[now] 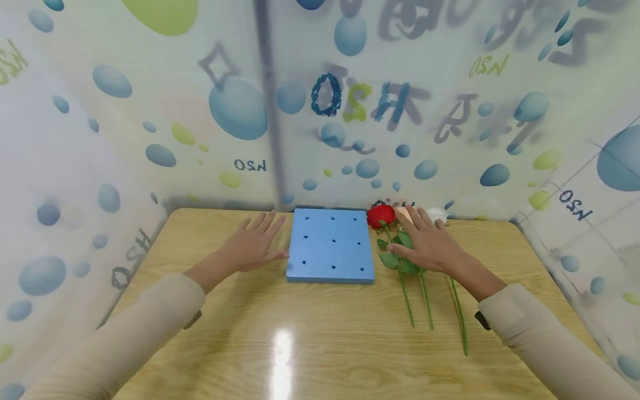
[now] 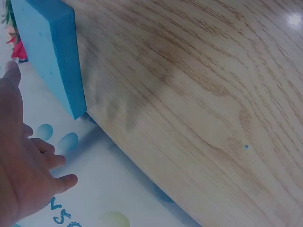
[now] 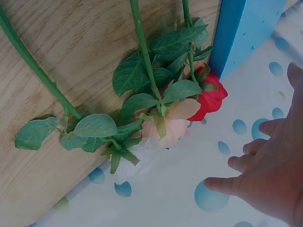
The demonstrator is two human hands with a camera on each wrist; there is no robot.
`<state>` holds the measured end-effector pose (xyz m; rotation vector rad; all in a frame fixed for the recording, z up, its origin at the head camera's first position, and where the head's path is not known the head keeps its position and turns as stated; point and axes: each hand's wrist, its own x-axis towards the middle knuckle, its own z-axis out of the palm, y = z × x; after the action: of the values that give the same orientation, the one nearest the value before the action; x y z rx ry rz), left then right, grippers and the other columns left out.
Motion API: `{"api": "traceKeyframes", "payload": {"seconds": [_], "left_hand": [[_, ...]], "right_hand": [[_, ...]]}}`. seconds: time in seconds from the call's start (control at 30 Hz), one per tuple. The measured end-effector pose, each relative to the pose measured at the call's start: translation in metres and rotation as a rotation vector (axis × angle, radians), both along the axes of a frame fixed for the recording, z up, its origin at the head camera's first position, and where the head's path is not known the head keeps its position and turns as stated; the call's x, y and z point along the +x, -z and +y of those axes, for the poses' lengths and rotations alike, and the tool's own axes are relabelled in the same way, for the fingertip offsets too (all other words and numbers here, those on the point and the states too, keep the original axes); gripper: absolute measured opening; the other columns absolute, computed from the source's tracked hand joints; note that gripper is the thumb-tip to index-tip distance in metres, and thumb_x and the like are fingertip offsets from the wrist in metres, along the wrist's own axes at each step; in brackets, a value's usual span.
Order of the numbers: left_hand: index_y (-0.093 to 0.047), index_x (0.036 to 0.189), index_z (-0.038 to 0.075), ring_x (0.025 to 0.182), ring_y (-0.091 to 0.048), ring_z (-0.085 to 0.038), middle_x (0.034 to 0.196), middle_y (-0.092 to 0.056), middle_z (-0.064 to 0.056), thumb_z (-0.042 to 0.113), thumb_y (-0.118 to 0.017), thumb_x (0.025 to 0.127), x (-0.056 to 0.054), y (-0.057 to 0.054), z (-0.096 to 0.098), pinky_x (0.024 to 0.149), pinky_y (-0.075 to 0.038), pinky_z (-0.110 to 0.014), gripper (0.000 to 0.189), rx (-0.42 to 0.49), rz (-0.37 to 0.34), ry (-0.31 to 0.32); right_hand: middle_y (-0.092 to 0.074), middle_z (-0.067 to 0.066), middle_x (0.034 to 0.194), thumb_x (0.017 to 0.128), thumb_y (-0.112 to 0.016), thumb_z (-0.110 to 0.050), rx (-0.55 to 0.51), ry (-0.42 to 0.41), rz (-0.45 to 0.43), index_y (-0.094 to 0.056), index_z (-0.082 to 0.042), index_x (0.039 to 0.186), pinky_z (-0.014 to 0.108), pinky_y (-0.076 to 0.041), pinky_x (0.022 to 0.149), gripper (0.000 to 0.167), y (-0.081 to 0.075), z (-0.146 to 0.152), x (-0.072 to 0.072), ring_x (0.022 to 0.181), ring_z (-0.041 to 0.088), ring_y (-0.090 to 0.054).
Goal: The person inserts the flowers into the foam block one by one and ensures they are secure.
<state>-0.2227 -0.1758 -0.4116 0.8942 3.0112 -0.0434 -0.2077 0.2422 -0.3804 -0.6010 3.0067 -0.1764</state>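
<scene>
A blue foam block [image 1: 330,250] with rows of small holes lies at the back of the wooden table. My left hand [image 1: 252,244] is spread just left of the block, thumb toward its edge, holding nothing. On the other side, my right hand [image 1: 427,239] is spread above three artificial roses and grips none of them. The red rose [image 1: 381,215] lies closest to the block. Beside it are a pale pink rose [image 3: 165,127] and a white rose [image 1: 437,215], both partly covered by the right hand in the head view. Their green stems point toward the table's front.
The wooden table [image 1: 225,344] reaches back to a wall covering [image 1: 320,139] printed with blue and green drops. Similar coverings stand along the left and right sides. A bright light reflection shows on the tabletop near the front.
</scene>
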Motion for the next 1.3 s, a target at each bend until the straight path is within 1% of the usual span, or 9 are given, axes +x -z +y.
{"api": "traceKeyframes", "payload": {"seconds": [0.17,0.3,0.4,0.53,0.73,0.87,1.03,1.23,1.3], "left_hand": [[-0.017,0.155,0.005,0.144,-0.023,-0.042,0.158,-0.020,-0.024,0.063,-0.043,0.095,0.001,-0.005,0.001,0.111,-0.027,-0.066,0.087,0.043,-0.041,-0.016],[-0.018,0.154,0.002,0.143,-0.022,-0.044,0.158,-0.018,-0.025,0.060,-0.045,0.096,-0.003,-0.007,0.000,0.110,-0.026,-0.067,0.086,0.066,-0.066,-0.034],[-0.017,0.154,0.001,0.143,-0.022,-0.044,0.157,-0.019,-0.026,0.059,-0.045,0.097,-0.008,-0.005,0.000,0.111,-0.025,-0.067,0.086,0.079,-0.072,-0.050],[-0.016,0.154,0.001,0.144,-0.022,-0.043,0.157,-0.020,-0.026,0.057,-0.045,0.098,-0.015,-0.001,0.000,0.111,-0.025,-0.067,0.084,0.116,-0.088,-0.077],[-0.011,0.154,0.000,0.141,-0.027,-0.044,0.156,-0.023,-0.027,0.051,-0.047,0.099,-0.025,0.001,0.004,0.111,-0.032,-0.061,0.083,0.240,-0.136,-0.095],[-0.009,0.155,0.001,0.139,-0.031,-0.044,0.157,-0.022,-0.024,0.057,-0.043,0.099,-0.031,0.000,0.009,0.112,-0.033,-0.056,0.086,0.299,-0.206,-0.144],[-0.009,0.155,0.002,0.140,-0.031,-0.043,0.158,-0.022,-0.021,0.063,-0.037,0.097,-0.038,0.000,0.014,0.115,-0.029,-0.055,0.089,0.384,-0.288,-0.216],[-0.008,0.155,0.003,0.138,-0.032,-0.045,0.155,-0.027,-0.023,0.054,-0.043,0.099,-0.043,0.002,0.016,0.115,-0.027,-0.057,0.083,0.516,-0.355,-0.278],[-0.010,0.155,0.003,0.138,-0.032,-0.045,0.155,-0.029,-0.024,0.052,-0.045,0.099,-0.045,0.003,0.016,0.115,-0.028,-0.056,0.082,0.559,-0.374,-0.304]], "right_hand": [[-0.007,0.021,0.161,0.095,-0.048,-0.061,-0.012,0.011,0.005,-0.014,-0.015,0.157,0.076,-0.012,0.107,0.084,-0.001,0.003,-0.002,0.144,0.049,-0.011],[-0.005,0.023,0.161,0.095,-0.043,-0.065,0.011,0.031,-0.001,-0.011,-0.013,0.157,0.077,-0.013,0.107,0.087,-0.002,0.008,-0.008,0.144,0.050,-0.009],[-0.005,0.024,0.161,0.095,-0.041,-0.065,0.014,0.049,-0.012,-0.010,-0.010,0.157,0.077,-0.014,0.107,0.088,-0.004,0.012,-0.011,0.144,0.050,-0.008],[-0.005,0.026,0.160,0.097,-0.044,-0.060,0.002,0.064,-0.017,-0.013,-0.007,0.156,0.077,-0.018,0.105,0.085,-0.008,0.017,-0.014,0.144,0.050,-0.008],[-0.007,0.028,0.159,0.099,-0.044,-0.054,0.006,0.087,-0.008,-0.016,-0.003,0.155,0.076,-0.022,0.104,0.081,-0.011,0.025,-0.019,0.142,0.053,-0.011],[-0.006,0.030,0.158,0.100,-0.040,-0.056,0.003,0.115,-0.034,-0.013,-0.002,0.155,0.076,-0.021,0.105,0.081,-0.011,0.030,-0.024,0.142,0.053,-0.009],[-0.001,0.034,0.157,0.101,-0.037,-0.056,-0.068,0.149,-0.099,-0.010,0.002,0.154,0.071,-0.015,0.110,0.083,-0.012,0.040,-0.029,0.141,0.056,-0.006],[0.001,0.035,0.156,0.100,-0.037,-0.057,-0.219,0.213,-0.187,-0.004,0.003,0.154,0.071,-0.012,0.111,0.087,-0.011,0.054,-0.036,0.141,0.055,-0.003],[-0.001,0.035,0.156,0.100,-0.037,-0.058,-0.264,0.242,-0.220,-0.002,0.003,0.153,0.071,-0.014,0.110,0.088,-0.012,0.058,-0.037,0.141,0.055,-0.007]]}}
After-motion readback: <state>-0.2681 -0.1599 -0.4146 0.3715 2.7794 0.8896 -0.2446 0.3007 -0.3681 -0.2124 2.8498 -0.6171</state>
